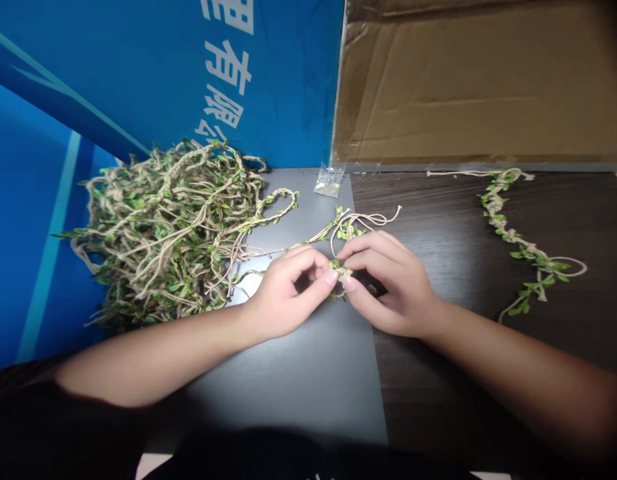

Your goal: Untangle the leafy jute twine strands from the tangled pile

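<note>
Between my two hands is a braided cord with small green leaves (343, 272), pinched at a knotted part. My left hand (291, 287) grips it from the left with thumb and forefinger. From the right, my right hand (391, 280) pinches the same spot, thumb below and fingers above. Loose beige cord ends (371, 219) curl out just beyond my right fingers. To the left lies a large tangled pile of leafy braided cords (173, 227), with strands reaching toward my left hand. My fingers partly hide the knotted part.
A finished-looking leafy braid (508, 230) lies on the dark wood table (438, 207) at right. A small clear plastic bag (329, 181) rests on the grey mat (298, 373). Behind stand a blue printed panel (293, 80) and a cardboard box (478, 87).
</note>
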Tool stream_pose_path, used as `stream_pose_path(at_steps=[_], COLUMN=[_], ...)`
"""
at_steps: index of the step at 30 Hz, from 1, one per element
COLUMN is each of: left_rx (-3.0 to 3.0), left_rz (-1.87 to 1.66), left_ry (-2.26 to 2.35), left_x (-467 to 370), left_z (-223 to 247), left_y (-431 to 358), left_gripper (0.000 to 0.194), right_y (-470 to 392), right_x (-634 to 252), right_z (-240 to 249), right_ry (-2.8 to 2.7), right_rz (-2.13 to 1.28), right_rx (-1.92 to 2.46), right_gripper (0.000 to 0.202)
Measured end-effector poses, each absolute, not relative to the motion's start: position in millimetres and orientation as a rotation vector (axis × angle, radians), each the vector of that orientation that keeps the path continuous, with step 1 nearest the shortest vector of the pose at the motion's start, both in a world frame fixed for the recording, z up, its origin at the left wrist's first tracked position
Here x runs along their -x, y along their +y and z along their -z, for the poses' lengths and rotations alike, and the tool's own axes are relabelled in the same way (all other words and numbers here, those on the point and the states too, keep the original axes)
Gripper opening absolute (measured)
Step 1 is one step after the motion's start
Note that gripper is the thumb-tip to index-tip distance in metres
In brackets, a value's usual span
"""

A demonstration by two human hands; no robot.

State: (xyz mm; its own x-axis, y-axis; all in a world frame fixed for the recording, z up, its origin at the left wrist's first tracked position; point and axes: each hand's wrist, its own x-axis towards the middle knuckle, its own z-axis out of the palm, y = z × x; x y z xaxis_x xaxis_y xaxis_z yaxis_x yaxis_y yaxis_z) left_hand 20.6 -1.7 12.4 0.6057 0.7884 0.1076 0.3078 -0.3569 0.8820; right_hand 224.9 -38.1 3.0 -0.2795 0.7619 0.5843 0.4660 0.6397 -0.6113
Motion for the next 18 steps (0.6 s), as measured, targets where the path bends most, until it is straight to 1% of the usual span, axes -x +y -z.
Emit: stream_pose_path(at_steps=[4, 9, 13, 18], left_rx=[-1.911, -1.883, -1.863, -1.848], left_rz=[-0.682, -0.719, -0.731, -0.751], left_ry=[0.862, 0.857, 0.87, 0.9], left_x=[-21.0, -20.1, -18.8, -19.3], left_z=[-12.0, -10.9, -10.6, -10.4], left_y=[-1.4, -2.0, -1.5, -1.4], left_gripper=[0.019, 0.016, 0.015, 0.013], right_y=[-38.1, -37.4, -37.1, -38.4], right_x=[-224.9, -224.1, -223.5, -224.2], right_z=[-2.4, -0.5, 1.4, 2.9], right_ry=[-1.944, -1.965, -1.962, -1.965], right_rz=[-0.457, -0.463, -0.452, -0.395], right_rx=[0.976, 0.996, 1.054, 1.064], right_gripper=[0.003, 0.008, 0.002, 0.022])
